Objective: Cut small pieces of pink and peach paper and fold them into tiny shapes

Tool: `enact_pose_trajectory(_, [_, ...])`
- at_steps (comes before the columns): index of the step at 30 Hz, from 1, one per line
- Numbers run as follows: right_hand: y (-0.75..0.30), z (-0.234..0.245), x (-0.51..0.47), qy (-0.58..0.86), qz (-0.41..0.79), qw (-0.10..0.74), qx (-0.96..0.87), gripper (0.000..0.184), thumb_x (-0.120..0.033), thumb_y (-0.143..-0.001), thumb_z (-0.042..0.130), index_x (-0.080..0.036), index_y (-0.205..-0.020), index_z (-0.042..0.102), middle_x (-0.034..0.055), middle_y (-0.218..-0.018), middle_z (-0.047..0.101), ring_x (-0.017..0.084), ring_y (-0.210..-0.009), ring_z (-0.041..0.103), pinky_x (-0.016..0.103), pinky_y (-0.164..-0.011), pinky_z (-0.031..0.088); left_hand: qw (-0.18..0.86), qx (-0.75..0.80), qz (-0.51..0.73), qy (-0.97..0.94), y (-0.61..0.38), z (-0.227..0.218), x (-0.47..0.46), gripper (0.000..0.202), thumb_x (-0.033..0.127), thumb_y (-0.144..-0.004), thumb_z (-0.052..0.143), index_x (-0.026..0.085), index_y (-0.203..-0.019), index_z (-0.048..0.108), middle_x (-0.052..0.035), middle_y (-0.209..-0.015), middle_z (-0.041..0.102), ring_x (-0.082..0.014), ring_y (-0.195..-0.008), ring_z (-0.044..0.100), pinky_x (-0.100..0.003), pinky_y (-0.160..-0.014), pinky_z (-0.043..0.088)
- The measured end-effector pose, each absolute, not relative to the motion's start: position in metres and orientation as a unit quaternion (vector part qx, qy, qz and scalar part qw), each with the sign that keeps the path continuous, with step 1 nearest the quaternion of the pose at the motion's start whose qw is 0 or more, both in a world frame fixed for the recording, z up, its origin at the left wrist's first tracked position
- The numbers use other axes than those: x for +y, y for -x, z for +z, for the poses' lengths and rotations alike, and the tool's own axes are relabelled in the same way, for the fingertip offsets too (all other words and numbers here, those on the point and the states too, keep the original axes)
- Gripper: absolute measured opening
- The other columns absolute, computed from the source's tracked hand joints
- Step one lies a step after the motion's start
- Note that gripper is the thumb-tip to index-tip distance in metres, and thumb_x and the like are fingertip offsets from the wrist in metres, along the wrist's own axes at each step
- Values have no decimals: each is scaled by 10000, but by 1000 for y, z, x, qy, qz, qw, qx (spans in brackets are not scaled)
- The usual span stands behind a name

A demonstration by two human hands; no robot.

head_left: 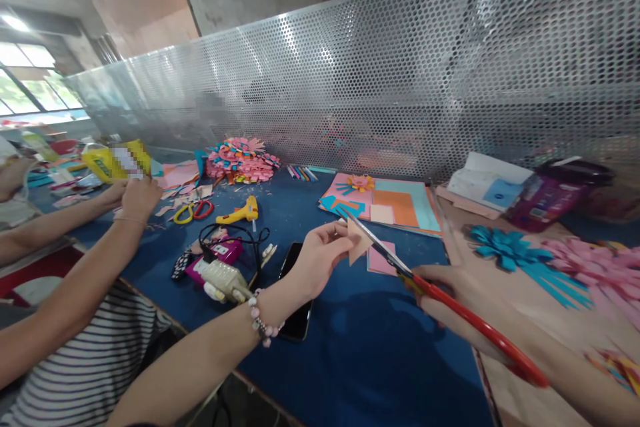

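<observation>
Hands, two: left hand (pixel 324 255), bracelet at wrist, thumb and fingers pinching a small peach paper (pixel 357 247); right hand (pixel 445 290), fingers wrapped about the handle of red-handled scissors (pixel 467 315).

Peach paper: held up above the desk (pixel 380 360), scissor blades lying across it. Whether any cut has gone through, cannot tell.

Finished, by appearance: one teal paper flower (pixel 505 250) with long strips and pink paper flowers (pixel 585 253), on the tan surface at right; one small orange flower (pixel 361 183), on the stacked sheets; one heap of pink and blue paper pieces (pixel 243 163), at the far side.

Outstanding, by judgement: the peach paper, apparently at the cutting stage; small pink sheets (pixel 383 260), just beyond it on the desk, seemingly uncut; larger orange sheet (pixel 403 208), flat in the stack, likewise.
</observation>
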State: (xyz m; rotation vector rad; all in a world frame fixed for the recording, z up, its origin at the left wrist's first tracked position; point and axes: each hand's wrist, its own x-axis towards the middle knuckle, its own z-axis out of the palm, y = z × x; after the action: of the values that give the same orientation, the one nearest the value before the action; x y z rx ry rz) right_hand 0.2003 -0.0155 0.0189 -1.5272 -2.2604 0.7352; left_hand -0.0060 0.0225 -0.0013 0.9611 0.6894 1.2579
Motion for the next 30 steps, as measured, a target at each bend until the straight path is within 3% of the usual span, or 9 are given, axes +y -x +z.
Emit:
enact_pose_trajectory(16, [-196,14,-18,536,277,194,-774,129,-251,-701,415,-194,-590,446,-37,-490,439,105,-426,431,215,-418,295,659,299,544,-425,8,-2,23,88,126,-670,653,124,-667,565,-12,-713,541,-107,-669,551,-250,-668,448])
enact_pose_trajectory(30, [-195,3,-17,536,264,210,-774,195,-296,-744,422,-188,-621,528,-35,-473,434,104,-419,436,211,-422,323,654,295,543,-436,9,-9,27,55,119,-680,646,108,-710,601,-29,-763,553,-118,-698,559,-260,-690,444])
